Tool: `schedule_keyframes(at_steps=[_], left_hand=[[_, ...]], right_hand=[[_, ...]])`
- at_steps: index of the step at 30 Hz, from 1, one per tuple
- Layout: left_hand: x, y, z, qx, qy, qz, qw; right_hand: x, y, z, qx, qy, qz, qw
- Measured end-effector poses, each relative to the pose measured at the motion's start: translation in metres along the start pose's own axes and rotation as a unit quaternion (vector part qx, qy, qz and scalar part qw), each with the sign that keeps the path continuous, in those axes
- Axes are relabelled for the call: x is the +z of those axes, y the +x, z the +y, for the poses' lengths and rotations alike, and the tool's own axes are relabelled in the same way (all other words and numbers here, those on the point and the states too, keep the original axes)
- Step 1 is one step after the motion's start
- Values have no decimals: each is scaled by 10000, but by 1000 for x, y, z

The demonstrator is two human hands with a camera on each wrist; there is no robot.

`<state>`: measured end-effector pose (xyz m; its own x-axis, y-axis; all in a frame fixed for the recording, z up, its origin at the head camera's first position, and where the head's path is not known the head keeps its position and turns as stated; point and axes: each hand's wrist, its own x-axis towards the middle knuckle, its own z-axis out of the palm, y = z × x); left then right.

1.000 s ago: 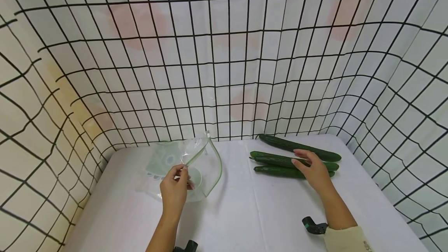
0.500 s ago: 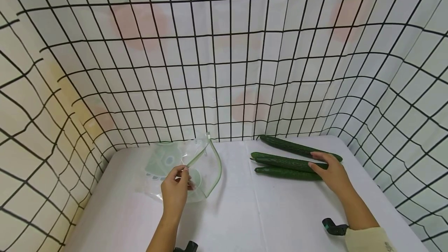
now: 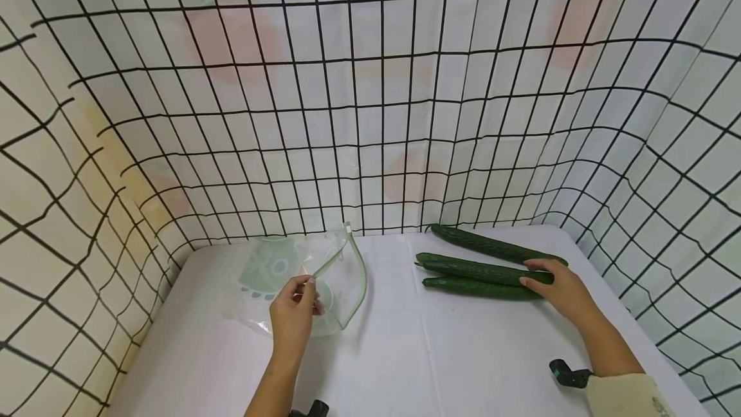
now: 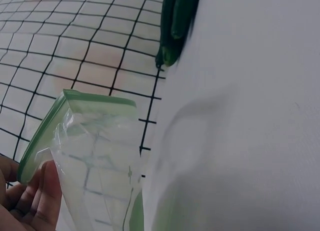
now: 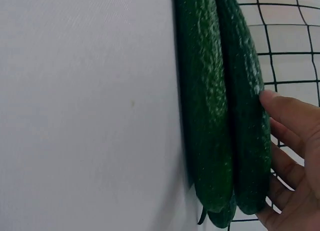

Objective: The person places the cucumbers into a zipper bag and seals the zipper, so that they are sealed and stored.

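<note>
A clear zip bag (image 3: 278, 269) with green print and a green zip edge lies on the left, its mouth spread apart. My left hand (image 3: 292, 314) pinches that edge between thumb and fingers; the left wrist view shows the bag (image 4: 100, 161) rising from the fingers (image 4: 47, 196). Several dark green cucumbers lie on the right. At the right end of a middle cucumber (image 3: 475, 269), my right hand (image 3: 564, 291) has its thumb on the near side and fingers over the far side. The right wrist view shows the thumb touching this cucumber (image 5: 245, 101); the other fingertips are hidden behind it.
Another cucumber (image 3: 492, 243) lies apart at the back, and one (image 3: 475, 287) lies in front of the middle one. A black wire grid (image 3: 379, 108) encloses the back and sides of the white-covered table (image 3: 388, 352).
My right hand has slid rightward along the cucumbers to the right end of the middle one and closed in on it. The left hand keeps its pinch on the bag, nearly still.
</note>
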<state>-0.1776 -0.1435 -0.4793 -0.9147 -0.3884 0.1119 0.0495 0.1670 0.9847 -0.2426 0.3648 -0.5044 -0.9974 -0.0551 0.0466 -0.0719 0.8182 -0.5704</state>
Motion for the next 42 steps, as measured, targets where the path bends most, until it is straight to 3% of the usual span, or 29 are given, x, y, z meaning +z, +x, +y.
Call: schedule_keyframes(at_steps=[5,13,30,42], left_hand=[[1,0,-1,3,31,-31,10000],[5,0,-3,70,31,-31,10000],[7,0,-6,101,40,-147,9998],[6,-3,-7,98,21,-187,9998]], right_hand=[[0,0,5,-127,-188,-192,9996],[3,1,11,-584,-597,-44,9965],[5,-6,9,-854,-235,306,9956],[4,-10,-5,-699,41,137,9975]])
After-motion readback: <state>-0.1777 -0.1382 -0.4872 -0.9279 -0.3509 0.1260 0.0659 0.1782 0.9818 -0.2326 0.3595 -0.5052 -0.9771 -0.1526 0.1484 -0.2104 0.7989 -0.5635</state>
